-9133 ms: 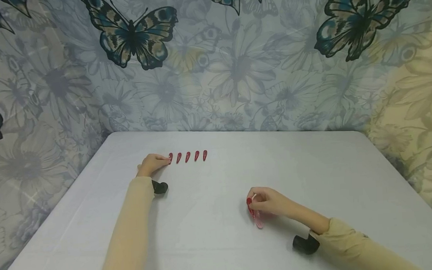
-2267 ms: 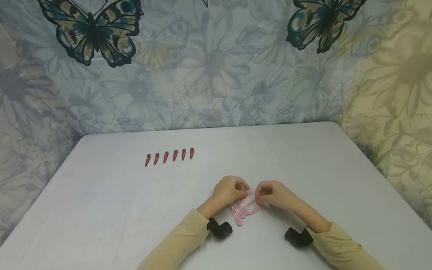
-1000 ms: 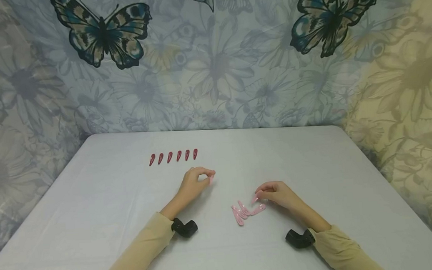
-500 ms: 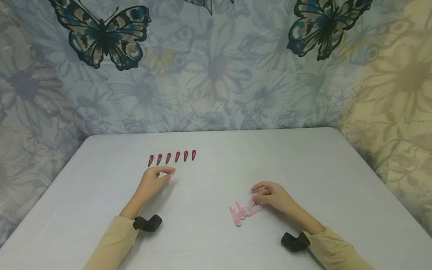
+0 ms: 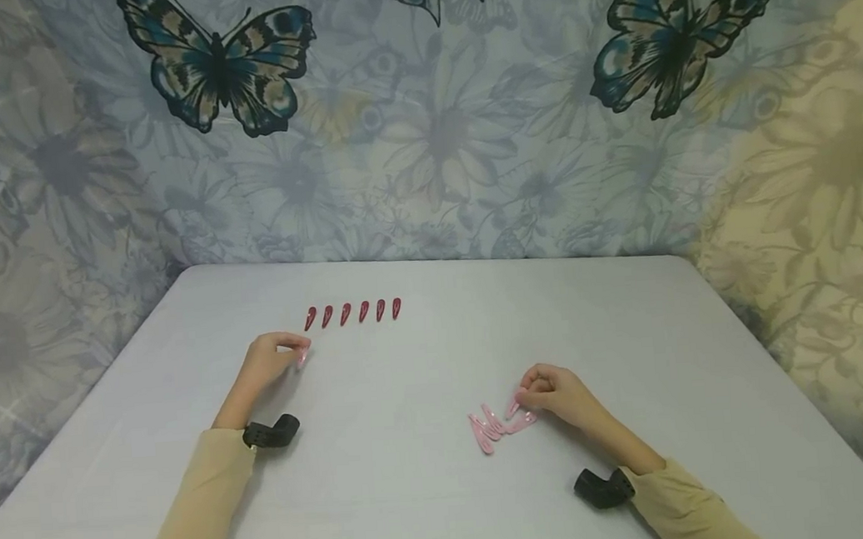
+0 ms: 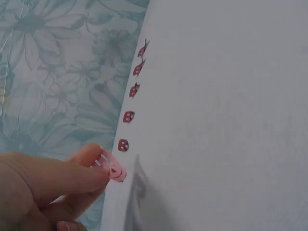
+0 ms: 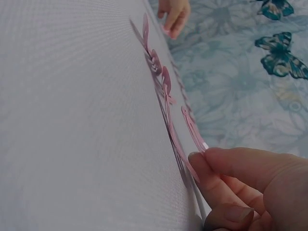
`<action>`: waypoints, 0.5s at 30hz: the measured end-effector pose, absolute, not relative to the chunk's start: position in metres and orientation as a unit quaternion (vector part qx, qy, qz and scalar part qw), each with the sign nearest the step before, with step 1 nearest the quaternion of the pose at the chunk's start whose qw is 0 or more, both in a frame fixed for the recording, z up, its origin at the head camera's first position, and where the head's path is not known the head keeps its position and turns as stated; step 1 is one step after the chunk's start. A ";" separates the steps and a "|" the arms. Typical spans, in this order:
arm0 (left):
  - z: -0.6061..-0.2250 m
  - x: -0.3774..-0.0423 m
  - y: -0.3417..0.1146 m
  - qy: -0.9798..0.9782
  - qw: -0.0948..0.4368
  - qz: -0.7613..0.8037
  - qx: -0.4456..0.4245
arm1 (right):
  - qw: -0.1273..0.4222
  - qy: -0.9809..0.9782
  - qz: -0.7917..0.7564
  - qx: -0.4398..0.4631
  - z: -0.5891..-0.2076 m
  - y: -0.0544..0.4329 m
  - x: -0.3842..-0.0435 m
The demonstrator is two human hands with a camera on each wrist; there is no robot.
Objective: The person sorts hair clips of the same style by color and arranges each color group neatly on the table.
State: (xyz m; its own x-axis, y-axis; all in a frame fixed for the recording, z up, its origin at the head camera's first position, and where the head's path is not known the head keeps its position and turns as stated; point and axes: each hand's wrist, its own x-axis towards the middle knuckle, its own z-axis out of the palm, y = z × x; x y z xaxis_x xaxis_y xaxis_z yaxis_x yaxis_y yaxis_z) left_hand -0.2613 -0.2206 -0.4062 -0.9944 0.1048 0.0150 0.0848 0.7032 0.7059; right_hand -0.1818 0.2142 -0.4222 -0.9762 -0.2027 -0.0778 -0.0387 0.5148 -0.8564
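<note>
Head view: white table (image 5: 417, 488) lies wide between your left hand (image 5: 267, 361) and right hand (image 5: 558, 395), its back edge (image 5: 434, 261) past six red snap clips (image 5: 345, 314). Each pinches a shiny pink snap clip (image 6: 113, 167).

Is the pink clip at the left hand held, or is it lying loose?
Held: the left hand pinches the pink clip between thumb and finger. Whether its tip touches the table, I cannot tell.
</note>
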 end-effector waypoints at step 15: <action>-0.417 -0.261 -0.233 0.919 0.004 0.393 0.033 | 0.071 0.871 -0.480 -0.075 -0.423 0.214 -0.182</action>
State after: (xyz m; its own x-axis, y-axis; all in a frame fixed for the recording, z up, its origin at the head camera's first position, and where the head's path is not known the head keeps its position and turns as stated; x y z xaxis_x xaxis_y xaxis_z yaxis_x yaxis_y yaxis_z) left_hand -0.2611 -0.2331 -0.4172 -0.9978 0.0637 0.0186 0.0574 0.6894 0.7221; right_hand -0.1820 0.2137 -0.4233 -0.9785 -0.1995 -0.0516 -0.0631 0.5282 -0.8468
